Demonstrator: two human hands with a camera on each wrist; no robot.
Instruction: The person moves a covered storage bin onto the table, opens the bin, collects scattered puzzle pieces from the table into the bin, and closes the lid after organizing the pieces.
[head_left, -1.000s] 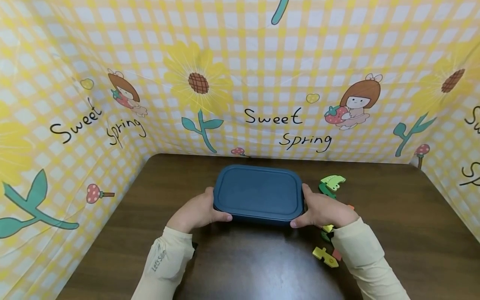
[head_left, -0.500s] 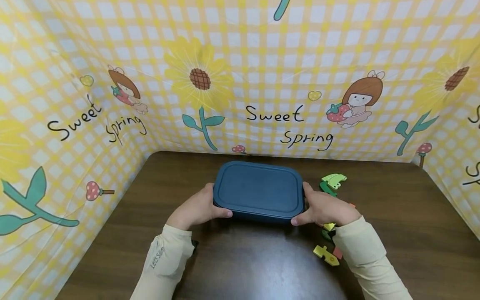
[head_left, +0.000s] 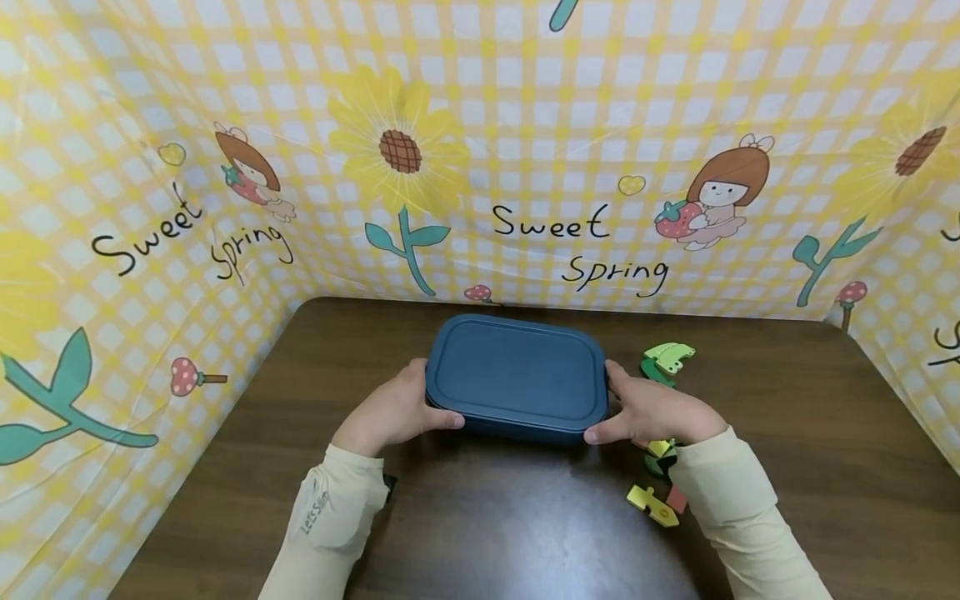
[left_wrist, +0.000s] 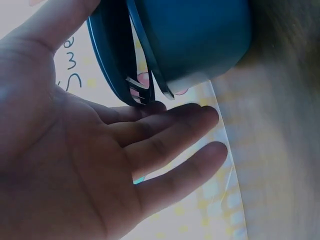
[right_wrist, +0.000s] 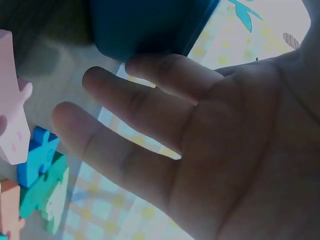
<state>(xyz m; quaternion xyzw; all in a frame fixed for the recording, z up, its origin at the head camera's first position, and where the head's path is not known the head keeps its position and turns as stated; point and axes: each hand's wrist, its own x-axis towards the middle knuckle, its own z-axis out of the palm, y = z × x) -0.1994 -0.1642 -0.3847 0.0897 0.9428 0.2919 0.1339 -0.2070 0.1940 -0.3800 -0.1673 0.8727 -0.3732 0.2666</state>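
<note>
A dark blue plastic box (head_left: 525, 431) with a matching lid (head_left: 519, 371) stands between both hands, near the back of the table. My left hand (head_left: 390, 412) grips its left end, thumb along the front edge. The left wrist view shows a gap between the lid (left_wrist: 107, 50) and the box (left_wrist: 195, 37) on that side, with a clip inside the lid's rim. My right hand (head_left: 656, 410) holds the right end, thumb at the front corner. In the right wrist view, its lower fingers (right_wrist: 125, 97) stretch out beside the box (right_wrist: 140, 30).
Colourful puzzle pieces lie beside and partly behind the right wrist. Among them are a pale green crocodile-like piece (head_left: 670, 357) and a yellow piece (head_left: 652, 506). Yellow checked cloth (head_left: 525, 108) rises behind the brown table (head_left: 487, 525) and along its sides.
The head view has tilted down slightly, so everything appears a little higher. Both hands keep their places at the ends of the box, and the lid stays on top.
</note>
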